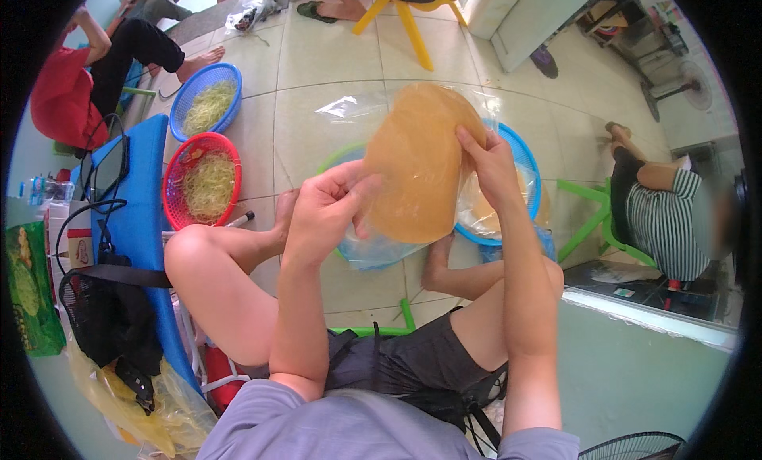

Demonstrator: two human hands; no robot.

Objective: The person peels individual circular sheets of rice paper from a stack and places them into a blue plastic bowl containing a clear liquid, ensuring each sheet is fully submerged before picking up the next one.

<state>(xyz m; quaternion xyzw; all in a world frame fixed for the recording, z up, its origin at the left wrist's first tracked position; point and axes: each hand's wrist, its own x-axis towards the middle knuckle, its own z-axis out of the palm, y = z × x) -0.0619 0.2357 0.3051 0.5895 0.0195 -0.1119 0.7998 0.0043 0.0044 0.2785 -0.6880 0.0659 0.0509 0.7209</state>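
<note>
Both hands hold up a large round tan sheet [419, 162], thin and bent, with clear plastic film [348, 112] around or behind it. My left hand [333, 207] grips the left edge, its fingers curled and partly blurred. On the upper right edge, my right hand [489, 165] pinches between thumb and fingers. Below my right hand stands a blue plastic basket [531, 162], where more tan rounds [485, 207] lie in clear plastic. A green-rimmed container [336, 156] is mostly hidden behind the sheet and film.
To the left, a red basket [169, 192] and a blue basket [178, 112] hold pale green shreds. A blue table [149, 222] carries cables and a bag. One person in red [62, 103] sits upper left, another in stripes [661, 222] at right. A yellow stool [411, 34] stands ahead.
</note>
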